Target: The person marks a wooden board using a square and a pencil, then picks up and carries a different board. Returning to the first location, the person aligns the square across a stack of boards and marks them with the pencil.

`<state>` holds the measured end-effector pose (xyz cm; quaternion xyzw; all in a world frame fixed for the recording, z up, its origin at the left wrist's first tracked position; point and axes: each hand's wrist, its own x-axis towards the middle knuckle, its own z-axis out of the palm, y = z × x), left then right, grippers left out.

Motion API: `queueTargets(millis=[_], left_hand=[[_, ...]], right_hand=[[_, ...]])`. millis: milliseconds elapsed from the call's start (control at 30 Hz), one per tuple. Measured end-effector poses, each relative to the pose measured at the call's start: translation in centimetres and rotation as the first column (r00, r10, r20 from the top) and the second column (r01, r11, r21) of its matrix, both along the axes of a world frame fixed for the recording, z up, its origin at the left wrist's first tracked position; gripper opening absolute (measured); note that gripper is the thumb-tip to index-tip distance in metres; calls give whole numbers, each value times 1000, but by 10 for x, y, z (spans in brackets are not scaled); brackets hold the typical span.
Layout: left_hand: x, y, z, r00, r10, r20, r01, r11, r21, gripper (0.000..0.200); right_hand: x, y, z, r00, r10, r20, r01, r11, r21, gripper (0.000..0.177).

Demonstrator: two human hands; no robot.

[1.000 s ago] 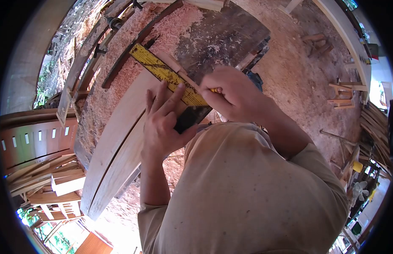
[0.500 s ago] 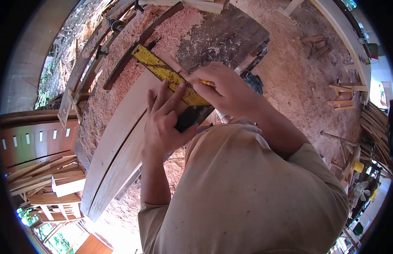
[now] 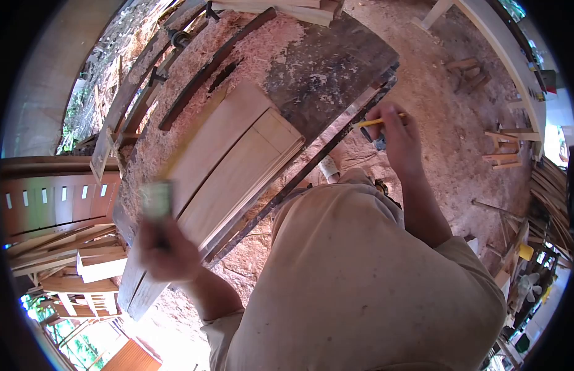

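My left hand (image 3: 166, 253), smeared by motion, is closed on a carpenter's square over the left part of the boards. The square's pale handle (image 3: 157, 199) is blurred, and its yellow blade (image 3: 189, 137) shows only as a faint streak. My right hand (image 3: 395, 139) is closed round a yellow pencil (image 3: 378, 122) to the right of the bench edge, apart from the wood. Stacked curved boards (image 3: 237, 145) lie on the bench, with a dark gap running lengthwise between them. Thin pencil lines cross the board's right end.
The dark bench top (image 3: 336, 59) carries wood shavings (image 3: 262, 40) and a dark curved strip (image 3: 215, 68). Clamps (image 3: 155, 77) stand at the far left. Wooden offcuts (image 3: 469, 73) and a small stool (image 3: 503, 148) are on the floor at right. More timber (image 3: 64, 253) is piled at left.
My left hand has lifted the square off the board end and swung it left and toward me. My right hand has moved right, away from the wood, with the pencil. The marked board end is uncovered.
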<state>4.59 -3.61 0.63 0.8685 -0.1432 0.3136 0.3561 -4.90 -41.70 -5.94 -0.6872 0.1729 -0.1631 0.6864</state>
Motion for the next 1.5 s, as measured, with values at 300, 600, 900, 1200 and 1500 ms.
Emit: queueTargets(millis=[300,600,900,1200,1500], left_hand=[[170,71,5,713,-542,-446,47,671,-740,17],[192,-8,-45,579,-415,-702,488,866,-109,41],[141,-50,-52,818,-218,-532,332,935,127,45],[142,-57,-57,832,-187,-523,281,954,107,44],[139,-59,-54,823,-260,-506,293,956,-15,43]], right_hand=[[-2,-8,-20,952,-195,236,106,933,343,45],[-13,-4,-27,977,-129,172,73,952,297,47],[-18,0,-25,978,-141,155,91,951,295,47],[-17,7,-22,990,-65,128,32,970,242,47],[-25,15,-22,986,-129,107,91,950,299,45]])
